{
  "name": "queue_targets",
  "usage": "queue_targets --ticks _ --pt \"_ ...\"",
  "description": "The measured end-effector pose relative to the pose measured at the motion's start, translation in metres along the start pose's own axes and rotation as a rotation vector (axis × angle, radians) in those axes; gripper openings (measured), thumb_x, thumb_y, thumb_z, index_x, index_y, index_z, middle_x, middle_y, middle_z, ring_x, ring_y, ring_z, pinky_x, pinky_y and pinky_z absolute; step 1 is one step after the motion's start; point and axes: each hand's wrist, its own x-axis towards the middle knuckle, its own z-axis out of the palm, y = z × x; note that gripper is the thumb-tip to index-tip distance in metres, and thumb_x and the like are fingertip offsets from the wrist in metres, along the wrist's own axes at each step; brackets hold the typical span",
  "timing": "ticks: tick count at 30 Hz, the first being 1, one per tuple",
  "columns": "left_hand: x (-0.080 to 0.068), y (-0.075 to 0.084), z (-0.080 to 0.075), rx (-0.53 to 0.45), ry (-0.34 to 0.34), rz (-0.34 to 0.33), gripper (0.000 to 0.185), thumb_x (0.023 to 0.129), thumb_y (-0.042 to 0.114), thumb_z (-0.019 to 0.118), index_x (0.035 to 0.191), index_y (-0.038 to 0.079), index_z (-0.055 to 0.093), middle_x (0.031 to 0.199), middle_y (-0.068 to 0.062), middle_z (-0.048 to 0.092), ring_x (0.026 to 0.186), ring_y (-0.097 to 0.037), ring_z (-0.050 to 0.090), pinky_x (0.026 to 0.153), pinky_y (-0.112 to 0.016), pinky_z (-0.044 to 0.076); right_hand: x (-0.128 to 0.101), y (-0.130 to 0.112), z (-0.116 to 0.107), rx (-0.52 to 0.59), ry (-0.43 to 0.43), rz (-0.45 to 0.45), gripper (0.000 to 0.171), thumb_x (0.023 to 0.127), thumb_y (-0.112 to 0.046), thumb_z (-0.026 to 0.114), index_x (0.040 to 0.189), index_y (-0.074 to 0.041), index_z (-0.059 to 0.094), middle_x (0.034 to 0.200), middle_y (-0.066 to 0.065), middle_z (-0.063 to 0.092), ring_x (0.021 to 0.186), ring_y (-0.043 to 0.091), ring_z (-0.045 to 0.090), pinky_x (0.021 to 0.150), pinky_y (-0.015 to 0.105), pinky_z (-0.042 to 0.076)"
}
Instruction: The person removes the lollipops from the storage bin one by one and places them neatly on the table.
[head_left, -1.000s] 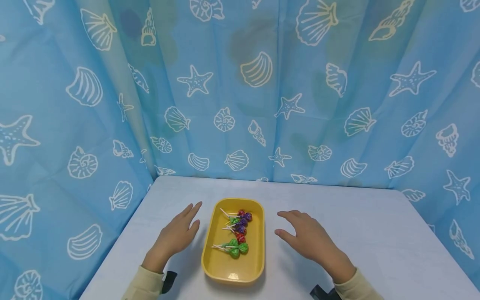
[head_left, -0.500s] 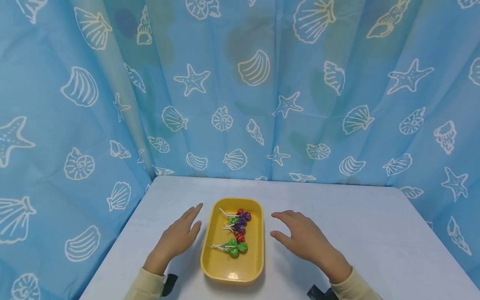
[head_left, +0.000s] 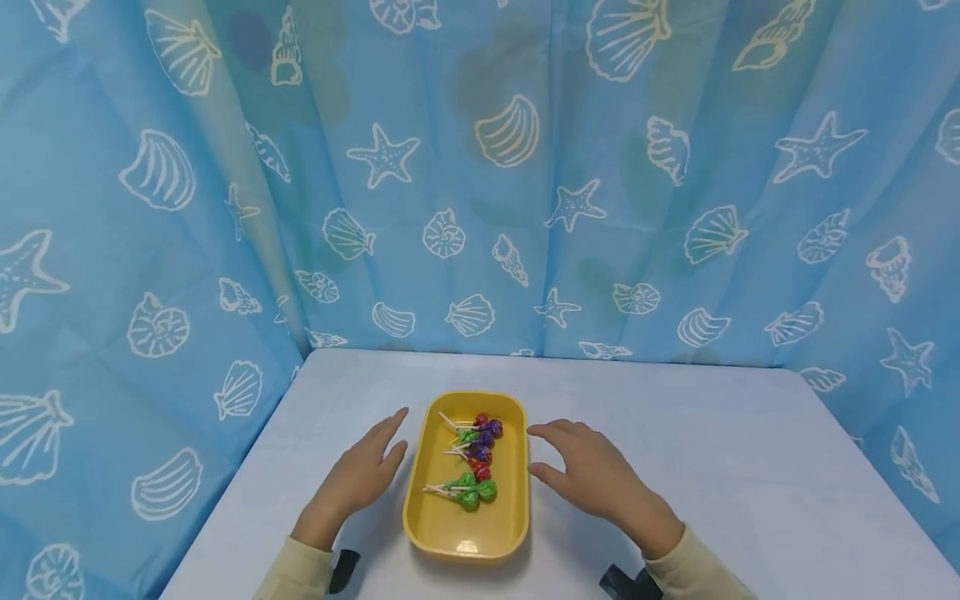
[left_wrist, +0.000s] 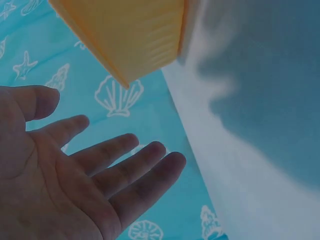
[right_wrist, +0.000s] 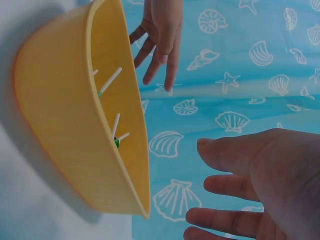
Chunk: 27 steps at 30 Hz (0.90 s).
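**2 open hands flank a yellow tray**

While the yellow tray (head_left: 466, 533) sits near the front edge of the pale surface (head_left: 712, 467), lollipops (head_left: 472, 462) lie inside it. Left hand (head_left: 358, 479) hovers just beside its left rim, right hand (head_left: 596, 479) just beside its right; each grip is loosely spread, fingers relaxed, holding nothing.

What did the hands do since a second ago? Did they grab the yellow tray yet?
Not yet. The right hand slid left, closer to the yellow tray; its fingers are now almost at the rim. The left hand edged a little nearer on the other side. Both hands are open and hold nothing. The tray stayed in place on the table, and the lollipops inside lie as before.
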Motion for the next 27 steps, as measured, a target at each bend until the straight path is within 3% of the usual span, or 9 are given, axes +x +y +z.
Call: queue_targets --ticks 17,27 --pt "0.0 0.001 0.009 -0.089 -0.013 -0.018 0.053 0.107 0.03 0.047 0.158 0.017 0.04 0.157 -0.014 0.043 0.143 -0.039 0.038 0.112 -0.061 0.032 0.009 -0.016 0.012 0.039 -0.075 -0.009 0.047 0.092 -0.035 0.075 0.134 -0.015 0.065 0.131 0.008 0.065 0.121 0.03 0.06 0.101 0.054 0.048" --pt "0.001 -0.001 0.014 -0.144 -0.019 -0.025 0.051 0.107 0.032 0.048 0.155 0.016 0.044 0.146 -0.019 0.053 0.121 -0.04 0.059 0.096 -0.059 0.05 0.011 -0.02 0.026 0.065 -0.081 -0.092 0.044 0.093 -0.031 0.074 0.133 -0.012 0.065 0.127 0.009 0.067 0.117 0.031 0.061 0.099 0.053 0.048"
